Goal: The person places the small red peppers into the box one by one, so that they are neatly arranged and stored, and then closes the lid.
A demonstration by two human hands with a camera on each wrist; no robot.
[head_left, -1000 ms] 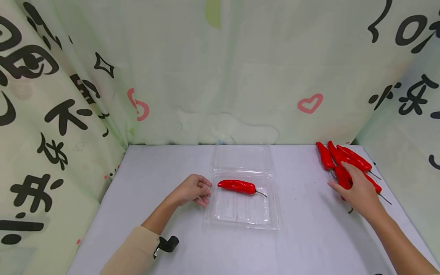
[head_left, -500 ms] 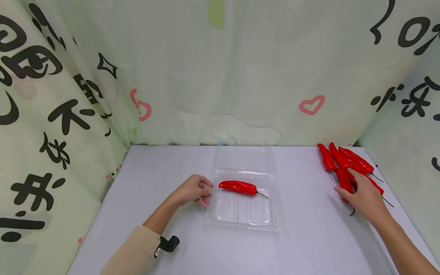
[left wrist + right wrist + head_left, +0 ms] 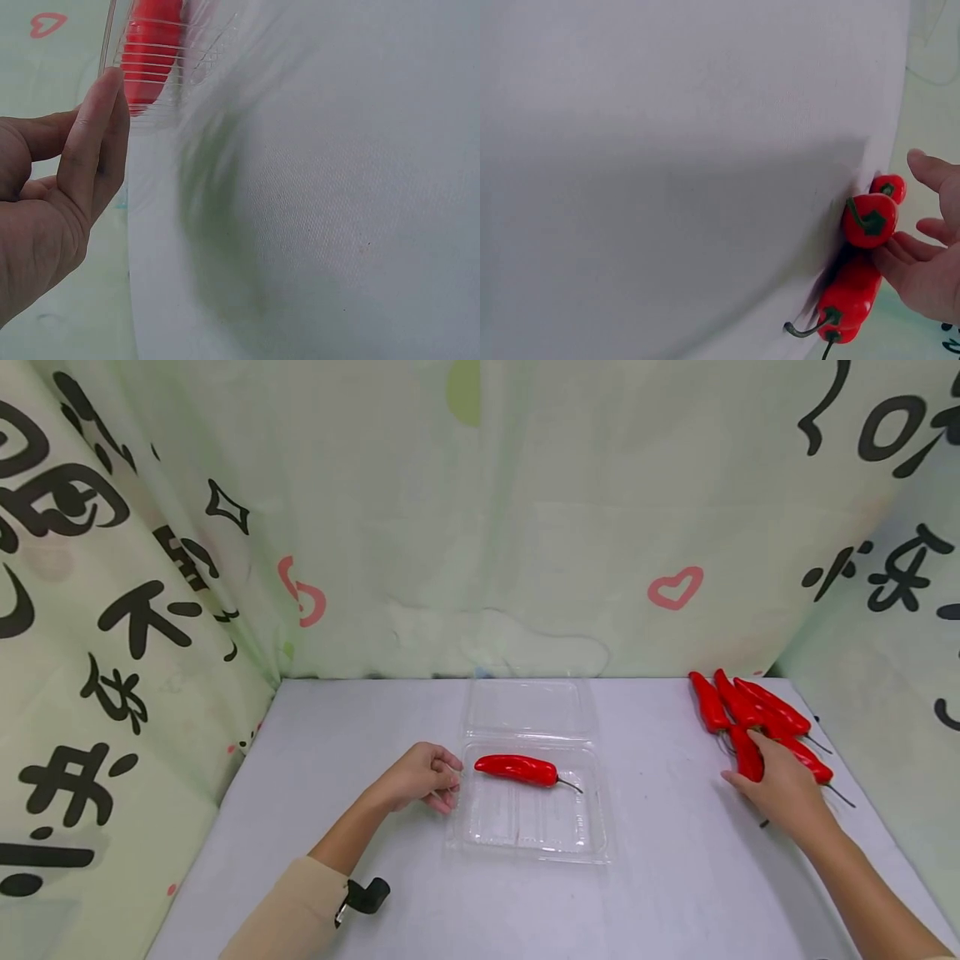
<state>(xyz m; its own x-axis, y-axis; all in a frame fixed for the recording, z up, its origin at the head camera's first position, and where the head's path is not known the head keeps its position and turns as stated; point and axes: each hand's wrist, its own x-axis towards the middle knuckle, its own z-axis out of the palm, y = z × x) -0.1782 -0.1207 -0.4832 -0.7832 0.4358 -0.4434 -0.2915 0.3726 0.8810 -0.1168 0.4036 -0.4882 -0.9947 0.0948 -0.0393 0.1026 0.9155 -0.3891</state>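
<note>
My left hand (image 3: 422, 777) is at the left edge of a clear plastic clamshell box (image 3: 525, 839), its fingertips right at the rim. In the left wrist view those fingers (image 3: 79, 161) are fairly straight against the box wall. One red chili pepper (image 3: 517, 769) lies across the box base, stem to the right. At the right, my right hand (image 3: 783, 789) reaches over a chili pepper (image 3: 746, 755) at the near side of a pile. The right wrist view shows the thumb (image 3: 926, 169) standing off that chili pepper (image 3: 870, 223), with the other fingers along its side.
Several more red chili peppers (image 3: 768, 706) lie at the back right corner of the white table (image 3: 360, 727). The box lid (image 3: 528, 708) is folded back toward the printed curtain (image 3: 570, 527). A dark wrist camera (image 3: 367, 895) is strapped to the left sleeve.
My right hand has settled lower around the near chili pepper, its fingers closer to it. The left hand and box keep their places; the view shifts slightly.
</note>
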